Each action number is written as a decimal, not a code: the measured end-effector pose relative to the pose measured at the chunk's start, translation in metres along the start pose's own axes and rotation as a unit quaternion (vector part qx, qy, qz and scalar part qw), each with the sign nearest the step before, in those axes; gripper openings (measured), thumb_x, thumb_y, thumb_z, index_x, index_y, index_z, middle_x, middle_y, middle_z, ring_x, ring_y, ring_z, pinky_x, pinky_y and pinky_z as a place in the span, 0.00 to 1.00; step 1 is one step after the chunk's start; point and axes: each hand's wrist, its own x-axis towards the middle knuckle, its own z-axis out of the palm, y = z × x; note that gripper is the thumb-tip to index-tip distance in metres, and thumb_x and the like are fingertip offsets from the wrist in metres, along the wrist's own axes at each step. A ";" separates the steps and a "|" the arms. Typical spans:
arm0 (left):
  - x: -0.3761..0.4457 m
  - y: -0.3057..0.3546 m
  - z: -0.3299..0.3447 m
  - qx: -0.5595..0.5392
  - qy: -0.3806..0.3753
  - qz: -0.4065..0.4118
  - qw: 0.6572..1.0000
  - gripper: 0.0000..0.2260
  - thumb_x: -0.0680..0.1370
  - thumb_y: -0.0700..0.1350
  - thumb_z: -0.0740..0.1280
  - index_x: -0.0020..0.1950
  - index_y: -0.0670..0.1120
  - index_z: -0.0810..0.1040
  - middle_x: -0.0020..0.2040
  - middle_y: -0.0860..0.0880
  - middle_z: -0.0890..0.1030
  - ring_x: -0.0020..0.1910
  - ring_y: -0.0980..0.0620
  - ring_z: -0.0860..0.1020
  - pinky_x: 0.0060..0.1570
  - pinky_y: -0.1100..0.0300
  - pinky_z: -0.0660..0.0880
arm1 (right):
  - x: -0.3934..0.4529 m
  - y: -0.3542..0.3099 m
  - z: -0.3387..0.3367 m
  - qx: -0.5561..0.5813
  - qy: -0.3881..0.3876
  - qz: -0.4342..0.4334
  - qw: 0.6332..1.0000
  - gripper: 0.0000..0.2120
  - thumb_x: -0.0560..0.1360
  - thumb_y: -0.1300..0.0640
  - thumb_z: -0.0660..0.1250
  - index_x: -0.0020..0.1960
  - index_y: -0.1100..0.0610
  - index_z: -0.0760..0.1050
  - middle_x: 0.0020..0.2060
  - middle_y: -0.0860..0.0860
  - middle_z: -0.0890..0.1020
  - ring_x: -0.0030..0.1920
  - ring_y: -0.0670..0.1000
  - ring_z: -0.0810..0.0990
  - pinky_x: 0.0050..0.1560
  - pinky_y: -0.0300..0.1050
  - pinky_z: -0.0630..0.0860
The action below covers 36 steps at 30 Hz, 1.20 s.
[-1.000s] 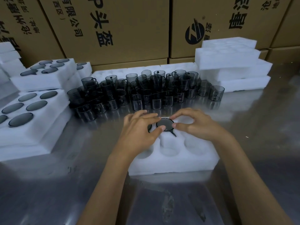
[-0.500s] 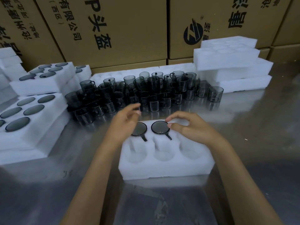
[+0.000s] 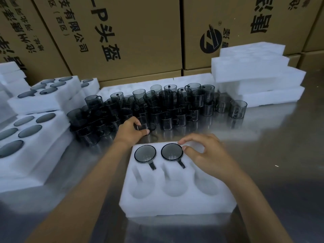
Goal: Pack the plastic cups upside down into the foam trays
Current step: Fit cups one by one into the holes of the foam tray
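A white foam tray (image 3: 177,206) lies in front of me on the metal table. Two smoky grey cups sit upside down in its far row: the left one (image 3: 145,153) and the middle one (image 3: 172,152). The other pockets hold nothing. My right hand (image 3: 208,155) rests on the tray's far right corner, its curled fingertips beside the middle cup. My left hand (image 3: 130,129) reaches past the tray and grips an upright cup (image 3: 142,126) at the front of a crowd of loose cups (image 3: 166,106).
Filled foam trays (image 3: 36,142) are stacked at the left, with another stack (image 3: 47,95) behind them. Empty foam trays (image 3: 257,74) are piled at the back right. A flat foam sheet (image 3: 122,89) lies behind the cups. Cardboard boxes (image 3: 122,35) wall off the back.
My left hand left the tray and reached forward to the loose cups, closing on one. The right hand stayed at the tray's far right corner. The view shifted closer.
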 end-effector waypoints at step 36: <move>-0.141 0.081 0.028 -0.199 -0.065 0.201 0.957 0.28 0.66 0.47 0.82 0.63 0.56 0.78 0.54 0.61 0.83 0.53 0.65 0.80 0.55 0.66 0.76 | -0.010 -0.007 -0.050 0.252 0.038 0.055 0.965 0.04 0.77 0.55 0.70 0.49 0.55 0.82 0.40 0.41 0.84 0.42 0.36 0.80 0.42 0.27 0.72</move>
